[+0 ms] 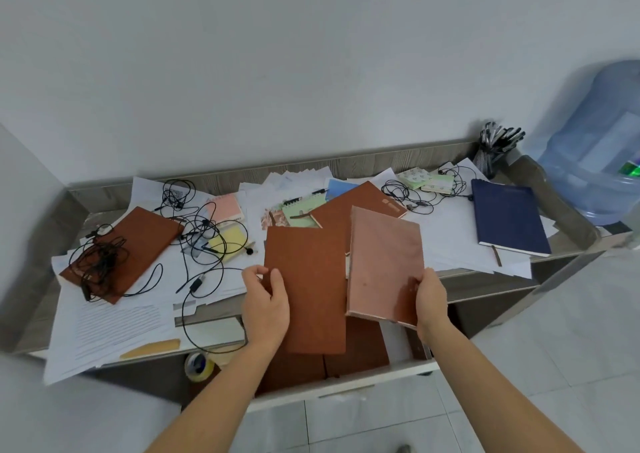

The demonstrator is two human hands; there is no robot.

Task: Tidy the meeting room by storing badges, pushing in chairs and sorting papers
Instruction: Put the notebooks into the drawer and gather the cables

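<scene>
Two notebooks held over the open drawer

The brown notebook (308, 293) hung above the open drawer (346, 385), its left edge pinched in the left grip (265, 307). Just beside it, the pinkish notebook (384, 265) was held at its lower right corner by the right grip (431, 300). More brown notebooks (360, 352) lay inside the drawer. Behind, the counter (485, 274) carried loose papers (446, 234), tangled black cables (194, 224), yellow sticky notes (227, 243), a navy notebook (507, 215) at the right and a pen cup (491, 154) in the far corner. A tape roll (199, 366) sat under the counter's front edge, and a water bottle (595, 141) stood to the right.
</scene>
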